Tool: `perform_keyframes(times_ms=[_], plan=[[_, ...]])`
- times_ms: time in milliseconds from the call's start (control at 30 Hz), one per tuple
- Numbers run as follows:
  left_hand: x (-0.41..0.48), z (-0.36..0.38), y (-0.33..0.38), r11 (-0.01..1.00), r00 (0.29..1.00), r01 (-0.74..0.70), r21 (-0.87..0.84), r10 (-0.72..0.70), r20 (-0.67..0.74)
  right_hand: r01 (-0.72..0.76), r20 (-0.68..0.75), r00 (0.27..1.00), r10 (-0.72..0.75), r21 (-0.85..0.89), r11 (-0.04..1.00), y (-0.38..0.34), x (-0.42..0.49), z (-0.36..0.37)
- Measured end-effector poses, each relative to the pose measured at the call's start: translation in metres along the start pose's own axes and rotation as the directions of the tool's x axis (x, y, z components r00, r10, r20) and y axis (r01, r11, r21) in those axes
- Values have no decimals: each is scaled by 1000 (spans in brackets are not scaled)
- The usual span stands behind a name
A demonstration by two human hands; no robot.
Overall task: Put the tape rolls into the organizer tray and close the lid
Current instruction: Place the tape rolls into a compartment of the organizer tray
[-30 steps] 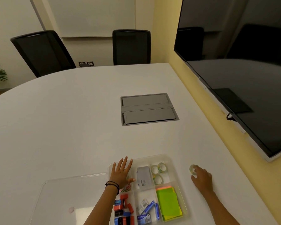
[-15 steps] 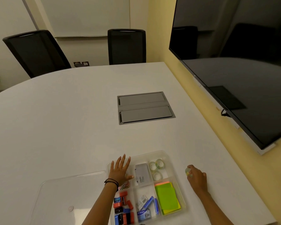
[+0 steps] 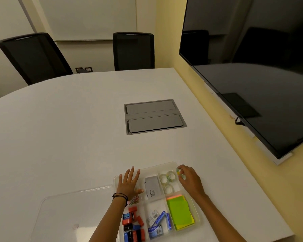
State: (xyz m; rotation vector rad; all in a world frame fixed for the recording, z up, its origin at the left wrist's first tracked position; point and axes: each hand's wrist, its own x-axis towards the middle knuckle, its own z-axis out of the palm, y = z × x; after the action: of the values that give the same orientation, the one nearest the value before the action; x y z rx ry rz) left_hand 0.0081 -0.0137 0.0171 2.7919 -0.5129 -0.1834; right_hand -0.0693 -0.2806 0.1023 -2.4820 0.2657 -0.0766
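Observation:
A clear organizer tray [image 3: 148, 168] with several compartments sits at the table's near edge. Three clear tape rolls [image 3: 166, 180] lie in its far right compartment. My right hand [image 3: 190, 179] is over that compartment's right rim, fingers closed on a small tape roll [image 3: 178, 171] held just above the tray. My left hand [image 3: 129, 183] rests flat with spread fingers on the tray's far left compartment. The clear lid [image 3: 72, 214] lies flat on the table to the tray's left, separate from it.
Other compartments hold a grey box [image 3: 152, 188], green sticky notes [image 3: 179, 213], staple boxes [image 3: 157, 221] and red and blue sharpeners [image 3: 133, 224]. A grey cable hatch [image 3: 154, 117] is set in the white table [image 3: 59, 137]. A large screen [image 3: 252, 67] hangs on the right wall; two black chairs stand behind.
My right hand picked the tape roll off the table to the tray's right and carried it left, over the tape compartment. My left hand stayed on the tray.

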Motion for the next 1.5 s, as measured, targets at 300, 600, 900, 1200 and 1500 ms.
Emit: perform_keyframes(times_ms=[300, 600, 900, 1200, 1500], plan=[[0, 2, -2, 1000, 1000, -3, -12, 3, 8, -20, 249, 967, 46, -109, 994, 2, -3, 27], [0, -1, -2, 1000, 1000, 8, -2, -8, 9, 15, 301, 952, 51, -214, 977, 11, 1, 38], [-1, -2, -1, 1000, 1000, 24, -3, -24, 16, 37, 368, 926, 86, -316, 948, 7, 9, 43], [-2, 0, 0, 1000, 1000, -7, 16, 8, -15, 71, 365, 929, 52, -315, 946, 8, 10, 50], [-4, -2, 4, 999, 999, 41, -28, -40, 17, 58, 298, 954, 20, -250, 966, 4, 23, 51]])
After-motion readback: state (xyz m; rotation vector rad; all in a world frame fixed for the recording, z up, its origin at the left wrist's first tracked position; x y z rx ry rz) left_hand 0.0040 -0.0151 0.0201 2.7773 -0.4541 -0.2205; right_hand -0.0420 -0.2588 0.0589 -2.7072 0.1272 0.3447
